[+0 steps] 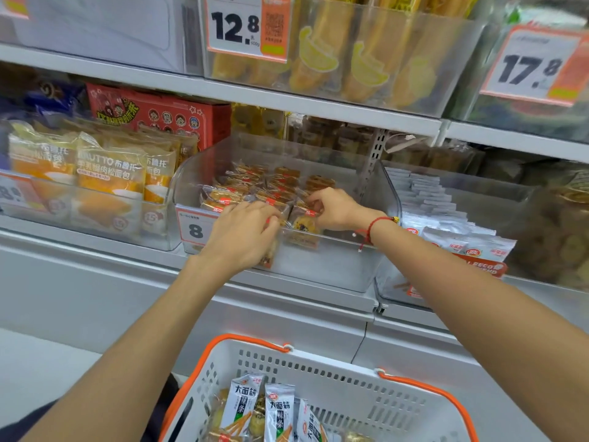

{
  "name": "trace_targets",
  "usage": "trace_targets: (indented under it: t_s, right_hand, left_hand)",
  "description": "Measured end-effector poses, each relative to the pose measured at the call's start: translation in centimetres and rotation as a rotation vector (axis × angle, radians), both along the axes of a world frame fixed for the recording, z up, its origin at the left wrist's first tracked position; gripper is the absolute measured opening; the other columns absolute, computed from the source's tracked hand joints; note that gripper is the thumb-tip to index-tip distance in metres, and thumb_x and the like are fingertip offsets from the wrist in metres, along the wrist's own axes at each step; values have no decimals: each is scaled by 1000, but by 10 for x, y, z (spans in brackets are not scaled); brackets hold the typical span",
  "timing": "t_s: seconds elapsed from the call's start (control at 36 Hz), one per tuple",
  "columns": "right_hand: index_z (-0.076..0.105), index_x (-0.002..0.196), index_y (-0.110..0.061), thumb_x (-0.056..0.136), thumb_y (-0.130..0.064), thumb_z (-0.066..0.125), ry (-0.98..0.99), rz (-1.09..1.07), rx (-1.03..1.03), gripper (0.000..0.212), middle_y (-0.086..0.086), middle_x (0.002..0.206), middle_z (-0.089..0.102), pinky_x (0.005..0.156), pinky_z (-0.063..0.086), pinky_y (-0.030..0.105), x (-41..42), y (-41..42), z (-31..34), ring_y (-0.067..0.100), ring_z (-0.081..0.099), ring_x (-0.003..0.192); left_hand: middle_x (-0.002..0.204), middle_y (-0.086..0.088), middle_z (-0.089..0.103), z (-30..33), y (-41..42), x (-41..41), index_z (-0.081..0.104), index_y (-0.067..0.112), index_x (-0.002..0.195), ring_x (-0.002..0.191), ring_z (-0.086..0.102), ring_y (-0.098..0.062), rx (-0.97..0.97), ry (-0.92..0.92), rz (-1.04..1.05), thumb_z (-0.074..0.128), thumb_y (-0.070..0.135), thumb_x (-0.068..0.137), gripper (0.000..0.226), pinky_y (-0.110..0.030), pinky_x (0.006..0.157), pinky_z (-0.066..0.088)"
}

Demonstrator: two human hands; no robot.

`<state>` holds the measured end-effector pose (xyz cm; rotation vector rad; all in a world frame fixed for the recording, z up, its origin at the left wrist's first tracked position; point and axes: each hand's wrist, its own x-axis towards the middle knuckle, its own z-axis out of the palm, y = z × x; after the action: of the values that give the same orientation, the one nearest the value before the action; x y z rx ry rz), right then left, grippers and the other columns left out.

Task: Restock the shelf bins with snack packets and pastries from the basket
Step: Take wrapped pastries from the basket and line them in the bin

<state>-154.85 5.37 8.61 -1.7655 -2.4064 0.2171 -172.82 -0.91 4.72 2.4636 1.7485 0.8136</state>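
Both hands reach into a clear plastic shelf bin half filled with wrapped golden pastries. My left hand lies over the bin's front rim, its curled fingers on a pastry packet at the front row. My right hand pinches the top edge of another wrapped pastry standing against the front wall. Below, the white basket with orange handles holds white snack packets and several more pastries.
To the left sits a bin of orange bread packs, to the right a bin of white snack packets. A shelf edge runs overhead with bins of yellow packs and price tags. A grey ledge juts out under the bins.
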Motion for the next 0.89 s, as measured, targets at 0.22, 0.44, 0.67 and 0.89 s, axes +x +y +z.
trace_targets:
  t_s: [0.22,0.44,0.67,0.89]
  right_hand:
    - [65,122,-17,87,-17,67,255,70,191,35,3,123,60,97,45,31,13,-51,16,17,56,109]
    - [71,91,-25,86,-11,68,708,98,280,15,-10,82,64,62,40,13,43,-145,-42,6,54,68]
    - [72,101,-12,89,-5,61,574,-84,-265,17,-11,79,63,63,45,15,83,-167,-161,0,56,64]
    - [66,113,-13,91,-10,60,369,-165,-693,23,11,121,64,80,51,21,108,-192,-248,19,64,98]
  left_hand:
    - [121,6,64,2,-37,6,62,24,123,112,52,-17,200,-65,-27,41,27,101,30,-32,90,35]
    - [93,17,61,-5,-80,26,64,35,108,88,62,-9,18,-147,-29,48,37,96,20,-30,71,48]
    - [105,8,69,-83,-92,54,64,30,112,101,63,-20,-337,150,-58,47,32,97,23,-28,72,40]
    - [127,0,61,-178,-114,77,58,24,126,116,56,-22,-670,464,-197,43,30,98,33,-33,93,43]
